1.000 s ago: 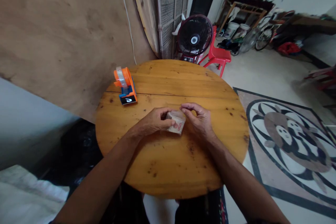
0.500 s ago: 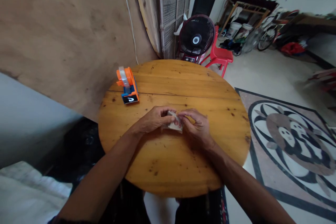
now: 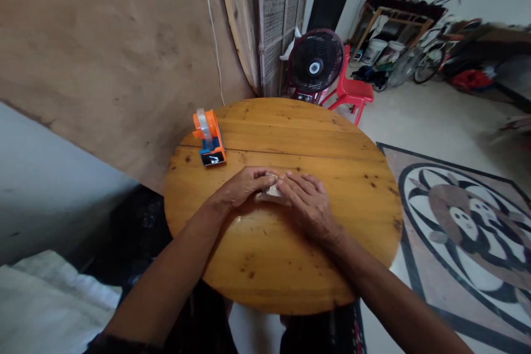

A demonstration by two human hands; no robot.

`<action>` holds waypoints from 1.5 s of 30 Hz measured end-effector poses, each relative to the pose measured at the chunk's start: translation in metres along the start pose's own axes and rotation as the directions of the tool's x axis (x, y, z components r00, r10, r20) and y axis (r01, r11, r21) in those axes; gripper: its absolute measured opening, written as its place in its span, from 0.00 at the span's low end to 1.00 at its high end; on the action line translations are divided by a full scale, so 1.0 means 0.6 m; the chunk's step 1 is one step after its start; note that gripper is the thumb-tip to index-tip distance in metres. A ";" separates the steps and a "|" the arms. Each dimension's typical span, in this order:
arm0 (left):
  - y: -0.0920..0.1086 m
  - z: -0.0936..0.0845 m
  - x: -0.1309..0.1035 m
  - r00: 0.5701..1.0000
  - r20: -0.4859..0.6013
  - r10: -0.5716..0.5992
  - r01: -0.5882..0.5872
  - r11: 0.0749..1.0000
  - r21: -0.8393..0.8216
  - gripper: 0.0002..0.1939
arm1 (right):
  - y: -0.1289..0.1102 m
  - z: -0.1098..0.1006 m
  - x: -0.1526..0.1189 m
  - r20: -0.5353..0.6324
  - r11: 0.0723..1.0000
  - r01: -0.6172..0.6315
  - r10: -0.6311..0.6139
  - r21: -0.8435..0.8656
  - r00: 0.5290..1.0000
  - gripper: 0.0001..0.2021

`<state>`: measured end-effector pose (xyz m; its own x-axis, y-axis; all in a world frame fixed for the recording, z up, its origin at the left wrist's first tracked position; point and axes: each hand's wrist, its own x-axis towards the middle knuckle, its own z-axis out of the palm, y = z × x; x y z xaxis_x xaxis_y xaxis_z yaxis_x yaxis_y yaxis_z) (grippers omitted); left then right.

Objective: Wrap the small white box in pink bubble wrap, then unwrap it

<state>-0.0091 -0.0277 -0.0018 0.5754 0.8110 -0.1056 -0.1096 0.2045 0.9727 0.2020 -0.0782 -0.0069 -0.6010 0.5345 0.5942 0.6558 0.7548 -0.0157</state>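
A small, pale, boxy packet [image 3: 272, 191], whitish with a slightly shiny surface, is between my two hands just above the middle of the round wooden table [image 3: 265, 265]. My left hand [image 3: 244, 187] is closed on its left end, with the thumb across the top. From the other side my right hand [image 3: 309, 202] presses on the packet's right end, its fingers long and close together. Fingers hide much of the packet, so its exact kind does not show. An orange and blue tape dispenser [image 3: 211, 138] with a roll of clear tape stands at the table's back left.
Beyond the table stand a dark fan [image 3: 315, 61] and a red plastic chair [image 3: 357, 90]. A wooden panel [image 3: 124, 38] rises along the left side. On the right, the floor bears a panda-patterned design [image 3: 468, 221]. A bicycle [image 3: 429, 61] leans further back.
My right hand has gone from a fingertip pinch at the packet's upper right to pressing on its right end. My left hand keeps its hold. The view has shifted slightly.
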 end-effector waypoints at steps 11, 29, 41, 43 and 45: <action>0.012 0.003 -0.008 0.996 -0.083 -0.024 0.024 1.000 -0.007 0.24 | 0.013 -0.025 0.013 -0.085 0.817 -0.380 0.456 0.433 0.886 0.27; 0.011 0.009 -0.010 0.995 0.017 0.094 -0.093 0.995 -0.037 0.21 | 0.009 -0.007 0.014 -0.101 0.904 -0.238 0.291 0.355 0.952 0.28; 0.007 0.005 -0.006 0.996 0.044 0.074 -0.069 0.992 -0.103 0.28 | 0.011 -0.007 0.010 -0.042 0.848 -0.367 0.413 0.383 0.910 0.25; 0.007 0.005 -0.006 0.997 0.021 0.069 -0.068 0.996 -0.056 0.27 | 0.013 -0.006 0.009 -0.018 0.838 -0.377 0.417 0.394 0.909 0.26; 0.006 0.005 -0.005 0.999 0.008 0.045 -0.045 0.998 -0.034 0.26 | 0.015 -0.005 0.008 0.011 0.827 -0.386 0.418 0.410 0.908 0.27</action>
<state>-0.0088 -0.0311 0.0026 0.5761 0.8152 -0.0597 -0.1632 0.1863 0.9688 0.2064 -0.0698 -0.0021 -0.2769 0.8054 0.5241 0.5866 0.5736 -0.5717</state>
